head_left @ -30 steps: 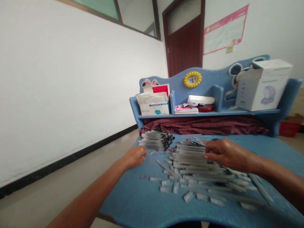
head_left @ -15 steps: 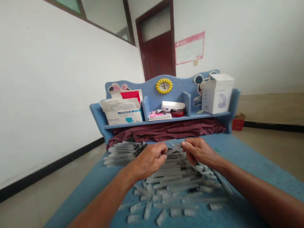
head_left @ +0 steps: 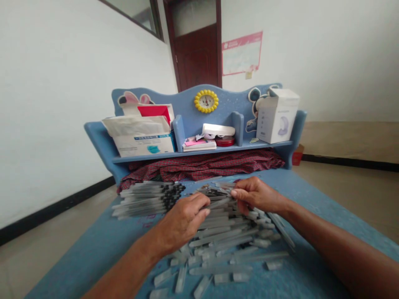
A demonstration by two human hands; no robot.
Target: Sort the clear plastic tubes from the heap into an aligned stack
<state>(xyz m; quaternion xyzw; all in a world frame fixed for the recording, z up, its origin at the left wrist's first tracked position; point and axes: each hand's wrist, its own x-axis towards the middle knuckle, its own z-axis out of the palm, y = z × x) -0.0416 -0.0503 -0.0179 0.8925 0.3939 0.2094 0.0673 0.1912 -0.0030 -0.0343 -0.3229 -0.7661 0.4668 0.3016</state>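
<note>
My left hand (head_left: 187, 216) is closed, thumb against fingers, above the middle of a spread of pen parts. My right hand (head_left: 257, 195) pinches with thumb and forefinger a short way to the right. A translucent pen (head_left: 220, 203) spans the gap between them; blur hides exactly where each hand grips it. Beneath and in front lie several frosted pen barrels (head_left: 218, 238), some with dark ends. Short clear pen caps (head_left: 202, 286) are scattered nearest me. To the left, a neat stack of pens (head_left: 140, 201) lies with black ends pointing right.
The blue table (head_left: 324, 216) has a raised shelf (head_left: 183, 157) at its back. On it stand an opened mask box (head_left: 140, 139), some papers (head_left: 199, 145), a red round case (head_left: 225, 141) and a white carton (head_left: 277, 116). Checked cloth (head_left: 202, 165) is bunched under the shelf.
The view has shifted, so the shelf and stack appear farther left. My hands stay close together over the pen parts, the left a little lower in view.
</note>
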